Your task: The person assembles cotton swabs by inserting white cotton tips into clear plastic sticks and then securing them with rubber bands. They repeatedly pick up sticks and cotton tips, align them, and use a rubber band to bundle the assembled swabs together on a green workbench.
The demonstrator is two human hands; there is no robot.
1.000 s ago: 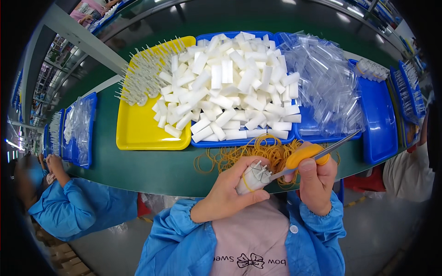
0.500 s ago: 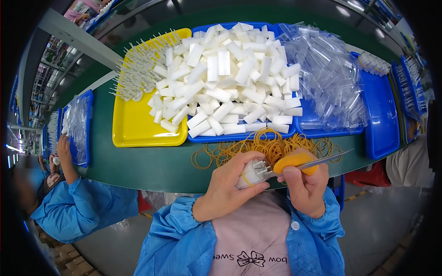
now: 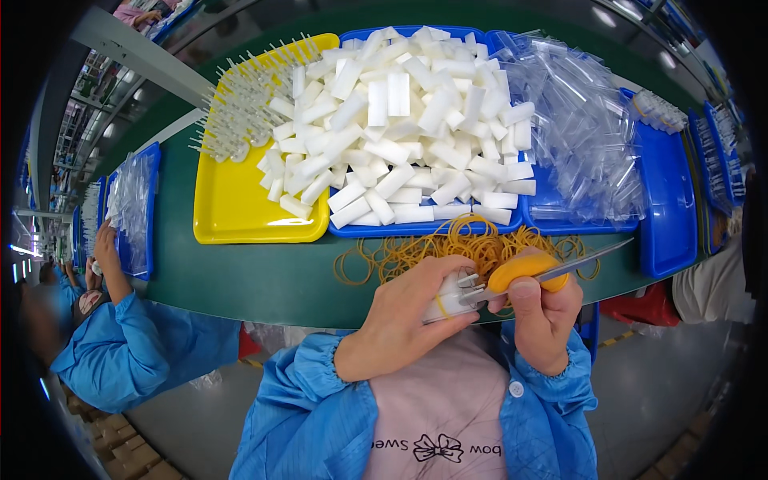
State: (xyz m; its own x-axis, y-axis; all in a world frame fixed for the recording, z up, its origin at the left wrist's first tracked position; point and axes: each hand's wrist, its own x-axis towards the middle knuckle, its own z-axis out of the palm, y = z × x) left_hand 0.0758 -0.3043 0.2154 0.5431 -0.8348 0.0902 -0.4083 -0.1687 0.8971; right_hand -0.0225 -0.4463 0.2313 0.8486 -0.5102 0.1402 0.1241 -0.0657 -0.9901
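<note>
My left hand (image 3: 400, 320) is closed around a short white bundle (image 3: 450, 302) with a yellowish rubber band around it. Pale prongs stick out of the bundle's upper right end. In my right hand (image 3: 546, 320) is a metal-bladed tool (image 3: 520, 270) with a rounded orange-yellow grip. Its pointed blade slants up to the right, while its greyish other end meets the bundle by the prongs. The fingertips behind the grip are partly hidden. Just beyond both hands, a tangled heap of yellowish rubber bands (image 3: 392, 258) lies on the green table (image 3: 264, 280).
A blue tray (image 3: 376, 231) heaped with white foam blocks (image 3: 384, 152) stands ahead. Left of it, a yellow tray (image 3: 256, 224) holds pronged white parts (image 3: 240, 120). Clear plastic sleeves (image 3: 572, 136) fill another blue tray. A co-worker in a blue sleeve (image 3: 120, 344) sits at left.
The whole view has shifted slightly. My right hand and the tool have moved a little to the right, with the blade still slanting up. Both hands keep their hold.
</note>
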